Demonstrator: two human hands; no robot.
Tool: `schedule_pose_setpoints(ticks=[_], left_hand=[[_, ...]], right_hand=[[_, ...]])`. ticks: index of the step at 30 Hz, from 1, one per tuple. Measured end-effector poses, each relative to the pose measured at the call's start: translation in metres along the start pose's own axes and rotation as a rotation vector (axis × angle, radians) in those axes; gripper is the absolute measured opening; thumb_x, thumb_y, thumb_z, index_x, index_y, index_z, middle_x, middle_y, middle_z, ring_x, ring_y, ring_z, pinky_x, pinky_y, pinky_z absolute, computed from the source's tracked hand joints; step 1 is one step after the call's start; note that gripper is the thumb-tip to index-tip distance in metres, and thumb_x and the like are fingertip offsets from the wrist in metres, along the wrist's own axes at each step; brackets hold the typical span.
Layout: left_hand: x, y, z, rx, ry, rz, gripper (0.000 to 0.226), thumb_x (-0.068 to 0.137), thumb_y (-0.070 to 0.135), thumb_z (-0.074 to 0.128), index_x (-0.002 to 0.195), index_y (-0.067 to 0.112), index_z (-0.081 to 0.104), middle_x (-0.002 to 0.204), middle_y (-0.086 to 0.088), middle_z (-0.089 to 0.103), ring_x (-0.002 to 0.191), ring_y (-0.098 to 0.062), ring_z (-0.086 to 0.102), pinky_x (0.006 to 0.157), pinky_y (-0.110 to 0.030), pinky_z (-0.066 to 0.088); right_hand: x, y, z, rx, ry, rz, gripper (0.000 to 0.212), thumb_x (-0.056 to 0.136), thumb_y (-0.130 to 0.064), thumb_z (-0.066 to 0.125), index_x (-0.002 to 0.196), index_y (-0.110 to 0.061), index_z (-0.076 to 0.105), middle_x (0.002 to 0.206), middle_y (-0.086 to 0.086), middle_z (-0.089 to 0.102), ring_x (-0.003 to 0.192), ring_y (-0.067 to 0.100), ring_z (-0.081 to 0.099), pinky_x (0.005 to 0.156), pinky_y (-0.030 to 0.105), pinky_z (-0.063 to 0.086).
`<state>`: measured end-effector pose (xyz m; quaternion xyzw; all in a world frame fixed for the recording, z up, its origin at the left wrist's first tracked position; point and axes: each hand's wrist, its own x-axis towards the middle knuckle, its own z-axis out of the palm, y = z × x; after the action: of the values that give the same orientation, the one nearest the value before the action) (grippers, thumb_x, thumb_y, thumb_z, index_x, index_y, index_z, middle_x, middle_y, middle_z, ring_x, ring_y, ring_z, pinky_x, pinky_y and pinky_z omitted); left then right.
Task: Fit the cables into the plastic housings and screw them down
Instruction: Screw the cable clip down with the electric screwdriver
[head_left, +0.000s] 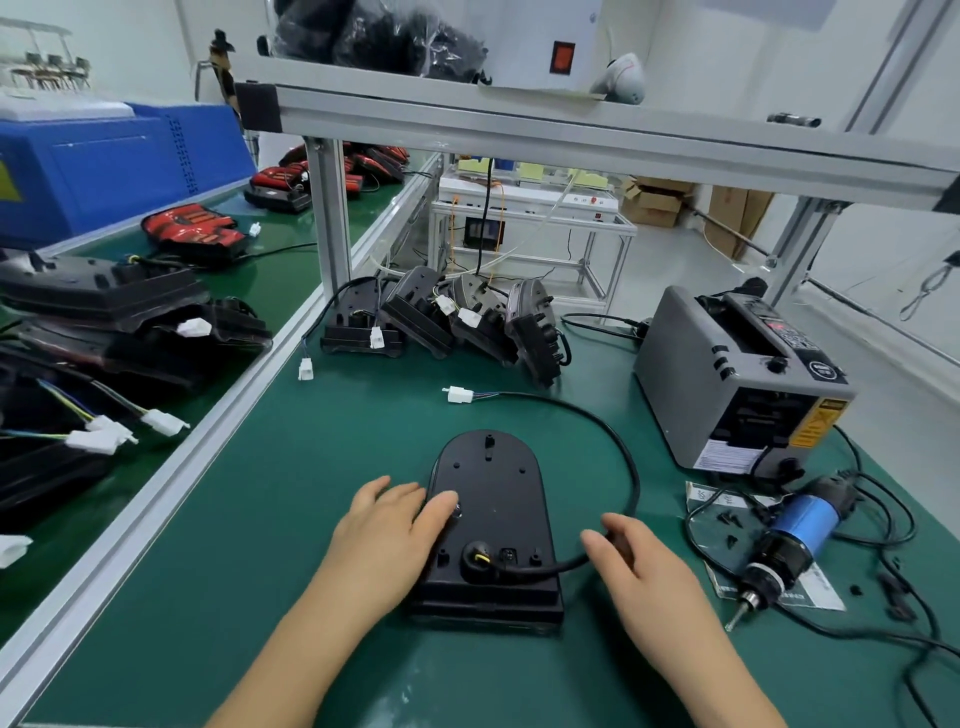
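Housing (493, 483) matte black, arched; left hand (384, 530) atop.

The cable (632, 483) vanishes under the right hand (644, 566) (left edge crops the stacked housings (104, 296)).

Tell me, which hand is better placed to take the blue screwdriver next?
Probably the right hand: the blue screwdriver lies just to its right. The left hand rests flat on the black housing and would have to cross it.

Labels (816, 425) on the grey tape dispenser (691, 374) are too blurred to read.
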<state>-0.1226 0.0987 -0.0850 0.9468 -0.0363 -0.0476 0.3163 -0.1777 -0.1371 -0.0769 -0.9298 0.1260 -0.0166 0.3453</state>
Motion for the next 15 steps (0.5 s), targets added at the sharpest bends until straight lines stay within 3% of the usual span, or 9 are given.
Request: schedule_pose_setpoints(ticks=[3, 5, 7, 10, 11, 13, 15], left_hand=[[0.002, 0.003, 0.005, -0.127, 0.017, -0.015, 0.051, 0.094, 0.053, 0.038, 0.128, 0.019, 0.053, 0.141, 0.007, 0.044, 0.142, -0.011, 0.014, 0.111, -0.031, 0.020], [0.002, 0.003, 0.007, -0.233, 0.010, -0.011, 0.034, 0.094, 0.046, 0.046, 0.118, 0.025, 0.060, 0.123, 0.009, 0.053, 0.138, -0.017, 0.028, 0.110, -0.031, 0.027], [0.000, 0.007, 0.008, -0.344, -0.016, 0.008, 0.017, 0.093, 0.041, 0.050, 0.101, 0.034, 0.064, 0.110, 0.010, 0.060, 0.122, -0.017, 0.047, 0.103, -0.038, 0.040], [-0.007, 0.012, 0.009, -0.478, -0.008, -0.036, 0.028, 0.091, 0.043, 0.054, 0.117, 0.036, 0.059, 0.120, 0.010, 0.061, 0.113, -0.010, 0.055, 0.099, -0.037, 0.045], [-0.009, 0.014, 0.010, -0.530, 0.016, -0.051, 0.034, 0.091, 0.041, 0.055, 0.124, 0.033, 0.056, 0.122, 0.012, 0.060, 0.112, -0.007, 0.056, 0.098, -0.034, 0.046], [-0.012, 0.021, 0.012, -0.719, 0.087, -0.069, 0.028, 0.093, 0.030, 0.057, 0.121, 0.032, 0.055, 0.116, 0.018, 0.062, 0.100, 0.003, 0.061, 0.084, -0.020, 0.051], [-0.017, 0.031, 0.014, -0.920, 0.127, -0.093, 0.022, 0.093, 0.019, 0.058, 0.107, 0.036, 0.057, 0.102, 0.023, 0.064, 0.085, 0.011, 0.063, 0.065, -0.008, 0.048]], right_hand=[[0.005, -0.010, 0.008, 0.133, -0.041, 0.002, 0.056, 0.091, -0.051, 0.050, 0.140, -0.026, 0.042, 0.137, -0.008, 0.050, 0.123, 0.008, 0.046, 0.102, 0.025, 0.033], [0.009, -0.019, 0.014, 0.220, -0.086, 0.006, 0.058, 0.091, -0.049, 0.052, 0.142, -0.024, 0.041, 0.141, -0.009, 0.047, 0.128, 0.007, 0.043, 0.106, 0.026, 0.032], [0.011, -0.027, 0.017, 0.264, -0.112, 0.001, 0.056, 0.090, -0.049, 0.053, 0.140, -0.027, 0.042, 0.132, -0.015, 0.050, 0.118, 0.003, 0.046, 0.098, 0.023, 0.034], [0.014, -0.033, 0.018, 0.285, -0.130, 0.013, 0.060, 0.089, -0.046, 0.057, 0.142, -0.027, 0.036, 0.121, -0.020, 0.052, 0.107, 0.001, 0.048, 0.090, 0.020, 0.036], [0.015, -0.033, 0.019, 0.313, -0.130, 0.025, 0.057, 0.088, -0.043, 0.059, 0.139, -0.027, 0.038, 0.116, -0.022, 0.054, 0.104, -0.002, 0.052, 0.088, 0.017, 0.038], [0.017, -0.033, 0.019, 0.393, -0.134, 0.031, 0.030, 0.087, -0.037, 0.063, 0.113, -0.033, 0.050, 0.102, -0.025, 0.059, 0.087, -0.015, 0.058, 0.071, 0.004, 0.040], [0.019, -0.034, 0.019, 0.505, -0.137, 0.050, 0.026, 0.086, -0.035, 0.065, 0.108, -0.032, 0.052, 0.106, -0.017, 0.064, 0.087, -0.010, 0.061, 0.069, 0.009, 0.044]])
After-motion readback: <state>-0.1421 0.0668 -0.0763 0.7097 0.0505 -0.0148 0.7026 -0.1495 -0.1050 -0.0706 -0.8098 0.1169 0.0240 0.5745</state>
